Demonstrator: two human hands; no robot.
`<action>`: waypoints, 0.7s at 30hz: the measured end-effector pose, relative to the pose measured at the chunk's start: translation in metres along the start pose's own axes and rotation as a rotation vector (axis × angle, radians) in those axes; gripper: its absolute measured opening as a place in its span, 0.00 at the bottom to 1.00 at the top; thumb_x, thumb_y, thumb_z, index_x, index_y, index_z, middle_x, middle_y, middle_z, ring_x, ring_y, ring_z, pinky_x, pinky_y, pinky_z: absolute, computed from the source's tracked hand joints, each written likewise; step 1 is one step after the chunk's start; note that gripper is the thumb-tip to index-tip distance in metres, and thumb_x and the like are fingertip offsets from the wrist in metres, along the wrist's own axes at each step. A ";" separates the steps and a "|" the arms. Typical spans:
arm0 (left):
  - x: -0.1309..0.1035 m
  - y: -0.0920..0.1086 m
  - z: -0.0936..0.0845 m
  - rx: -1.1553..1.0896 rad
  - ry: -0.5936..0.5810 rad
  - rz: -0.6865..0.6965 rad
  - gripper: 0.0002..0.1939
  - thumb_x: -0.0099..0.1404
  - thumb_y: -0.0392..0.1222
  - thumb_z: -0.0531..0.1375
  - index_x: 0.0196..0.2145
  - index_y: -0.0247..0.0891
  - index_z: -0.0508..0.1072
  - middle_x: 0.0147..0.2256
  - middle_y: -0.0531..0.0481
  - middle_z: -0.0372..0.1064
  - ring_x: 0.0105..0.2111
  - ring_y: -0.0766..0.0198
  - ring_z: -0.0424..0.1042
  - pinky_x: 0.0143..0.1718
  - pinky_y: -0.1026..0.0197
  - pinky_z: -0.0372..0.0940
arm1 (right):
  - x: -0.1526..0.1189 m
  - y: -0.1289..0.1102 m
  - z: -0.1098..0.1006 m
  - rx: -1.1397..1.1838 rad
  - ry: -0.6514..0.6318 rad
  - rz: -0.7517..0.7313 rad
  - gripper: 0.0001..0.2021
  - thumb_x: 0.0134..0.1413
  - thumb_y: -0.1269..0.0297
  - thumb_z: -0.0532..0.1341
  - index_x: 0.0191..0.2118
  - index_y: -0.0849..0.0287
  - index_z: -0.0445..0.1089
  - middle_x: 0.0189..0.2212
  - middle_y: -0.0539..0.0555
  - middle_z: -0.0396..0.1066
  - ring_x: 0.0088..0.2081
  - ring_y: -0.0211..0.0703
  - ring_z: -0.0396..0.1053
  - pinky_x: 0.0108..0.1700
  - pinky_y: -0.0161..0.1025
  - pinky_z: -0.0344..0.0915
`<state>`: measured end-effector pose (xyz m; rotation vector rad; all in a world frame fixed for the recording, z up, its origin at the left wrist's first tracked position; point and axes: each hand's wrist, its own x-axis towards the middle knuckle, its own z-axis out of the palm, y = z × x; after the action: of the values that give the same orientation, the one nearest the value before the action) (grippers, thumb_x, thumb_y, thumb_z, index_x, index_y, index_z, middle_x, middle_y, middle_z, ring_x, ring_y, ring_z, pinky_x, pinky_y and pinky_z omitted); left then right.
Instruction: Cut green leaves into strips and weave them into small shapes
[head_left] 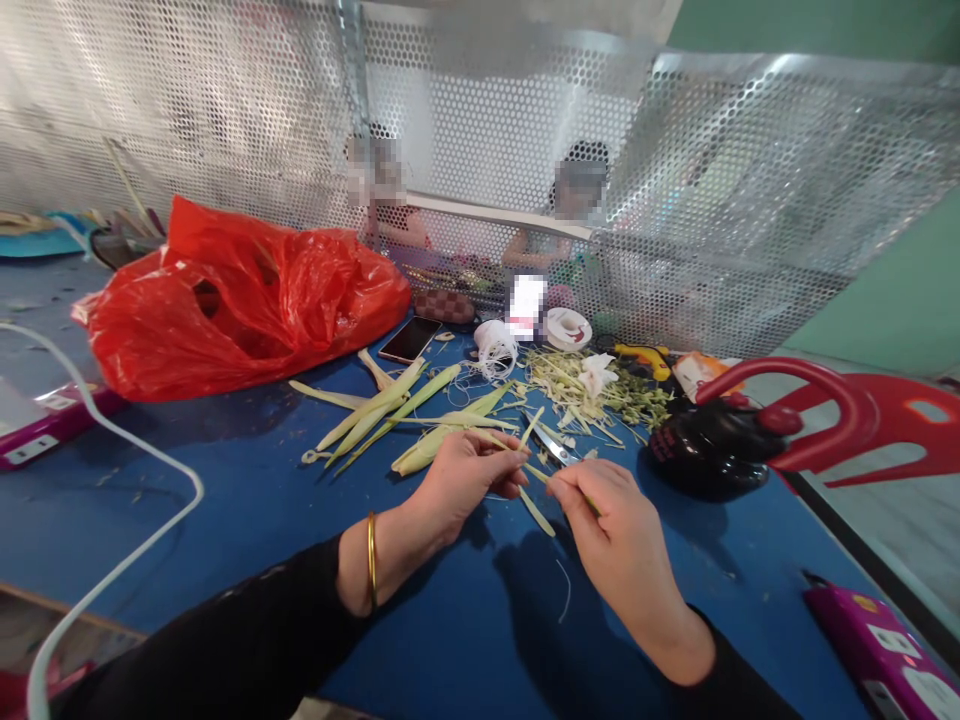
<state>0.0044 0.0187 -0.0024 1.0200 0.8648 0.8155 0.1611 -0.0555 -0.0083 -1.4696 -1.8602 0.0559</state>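
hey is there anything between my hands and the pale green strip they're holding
Nothing visible: the left hand and the right hand both pinch the pale green strip directly. The scissors show just beyond it, beside the right hand, but not in between.

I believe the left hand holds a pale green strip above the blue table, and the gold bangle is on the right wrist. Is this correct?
One detail is wrong: the head view shows the gold bangle on the left wrist, not the right. The left hand does hold a pale green strip above the blue table.
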 end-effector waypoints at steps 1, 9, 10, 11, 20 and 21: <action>0.000 0.000 0.000 -0.011 0.001 -0.016 0.09 0.53 0.39 0.67 0.30 0.33 0.74 0.20 0.51 0.71 0.18 0.69 0.69 0.26 0.66 0.67 | 0.000 0.001 0.001 0.001 0.000 0.009 0.12 0.62 0.68 0.54 0.26 0.56 0.63 0.22 0.49 0.67 0.29 0.43 0.64 0.39 0.40 0.57; -0.002 0.003 -0.002 -0.071 -0.087 -0.109 0.11 0.62 0.45 0.60 0.34 0.33 0.75 0.27 0.48 0.77 0.22 0.67 0.72 0.31 0.63 0.68 | 0.001 0.005 0.004 0.011 -0.030 0.101 0.13 0.63 0.65 0.54 0.26 0.56 0.64 0.24 0.51 0.68 0.30 0.44 0.64 0.39 0.41 0.57; -0.002 0.003 -0.002 -0.058 -0.087 -0.108 0.10 0.60 0.44 0.62 0.33 0.33 0.75 0.26 0.48 0.76 0.22 0.68 0.72 0.30 0.64 0.68 | 0.001 0.005 0.005 0.019 -0.034 0.101 0.12 0.63 0.65 0.54 0.28 0.56 0.66 0.25 0.51 0.69 0.31 0.45 0.64 0.40 0.41 0.57; -0.001 0.002 -0.002 -0.042 -0.086 -0.104 0.10 0.58 0.43 0.64 0.32 0.33 0.74 0.25 0.49 0.76 0.21 0.68 0.71 0.29 0.65 0.67 | 0.002 0.004 0.005 0.027 -0.040 0.102 0.10 0.63 0.65 0.55 0.29 0.56 0.67 0.26 0.51 0.70 0.32 0.45 0.65 0.41 0.42 0.57; 0.001 -0.003 0.002 0.097 -0.036 0.003 0.05 0.59 0.38 0.64 0.29 0.34 0.72 0.19 0.53 0.70 0.18 0.72 0.66 0.25 0.68 0.64 | 0.000 0.000 0.004 0.009 -0.045 0.034 0.10 0.61 0.69 0.56 0.28 0.56 0.66 0.24 0.50 0.69 0.30 0.43 0.64 0.41 0.41 0.57; 0.001 -0.003 0.002 0.112 -0.035 0.018 0.05 0.59 0.37 0.63 0.28 0.34 0.72 0.19 0.54 0.70 0.18 0.72 0.66 0.25 0.68 0.64 | 0.000 -0.001 0.003 0.008 -0.040 0.020 0.10 0.61 0.69 0.55 0.28 0.56 0.65 0.24 0.49 0.69 0.29 0.43 0.64 0.41 0.41 0.57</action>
<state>0.0070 0.0182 -0.0054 1.1392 0.8799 0.7689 0.1589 -0.0543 -0.0102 -1.4917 -1.8749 0.1029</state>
